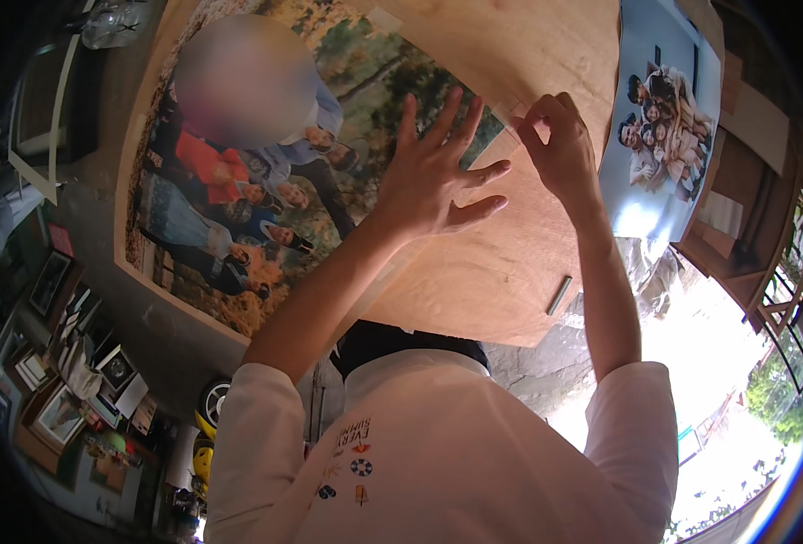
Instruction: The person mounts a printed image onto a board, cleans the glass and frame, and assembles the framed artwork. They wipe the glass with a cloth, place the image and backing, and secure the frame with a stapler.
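Observation:
A large glossy photo print of several people in colourful traditional clothes (347,82) lies on a pale plywood board (483,281). My left hand (433,181) lies spread over the print's right edge, fingers apart, thumb reaching onto the bare wood. Just right of it, my right hand (555,145) is pinched at the print's upper right corner, beside what looks like a translucent strip; what its fingertips hold is too small to make out. A pale piece of tape (383,20) crosses the print's top edge.
A second group photo (655,154) lies to the right, near stacked brown boards (750,199). A short metal bar (559,295) sits near the board's front edge. Framed pictures (61,408) crowd the lower left. A yellow wheeled vehicle (204,462) is below, and bright ground shows at lower right.

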Motion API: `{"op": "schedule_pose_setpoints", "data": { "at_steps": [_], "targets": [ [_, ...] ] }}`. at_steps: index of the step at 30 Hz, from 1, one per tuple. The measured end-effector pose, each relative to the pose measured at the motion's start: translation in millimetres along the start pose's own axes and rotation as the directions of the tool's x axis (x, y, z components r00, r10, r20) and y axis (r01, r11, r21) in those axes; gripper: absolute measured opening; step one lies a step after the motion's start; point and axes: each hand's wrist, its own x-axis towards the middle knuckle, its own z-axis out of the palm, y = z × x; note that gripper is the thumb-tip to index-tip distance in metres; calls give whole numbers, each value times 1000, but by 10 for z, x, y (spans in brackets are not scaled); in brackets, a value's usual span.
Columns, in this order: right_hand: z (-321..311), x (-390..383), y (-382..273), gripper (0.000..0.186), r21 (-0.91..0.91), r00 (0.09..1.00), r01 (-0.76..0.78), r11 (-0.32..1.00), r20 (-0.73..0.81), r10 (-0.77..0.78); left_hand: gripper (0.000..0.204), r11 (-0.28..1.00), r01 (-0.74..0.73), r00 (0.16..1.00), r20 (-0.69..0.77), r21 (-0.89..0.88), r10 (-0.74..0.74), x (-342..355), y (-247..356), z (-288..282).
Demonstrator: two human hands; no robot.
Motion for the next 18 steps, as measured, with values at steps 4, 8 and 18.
{"op": "schedule_pose_setpoints", "data": {
  "at_steps": [4,8,18],
  "targets": [
    [209,-130,-53,17,68,964,-189,980,-178,198,33,999,-8,997,-74,-52,4,-40,-13,-11],
    [432,-268,-42,18,142,911,-242,960,-307,275,34,991,-50,985,-168,-124,29,-71,-70,29],
    [543,-1790,-536,30,390,809,-310,867,-371,456,20,874,7,558,-724,-485,-406,-1416,-35,-709]
  ]
}}
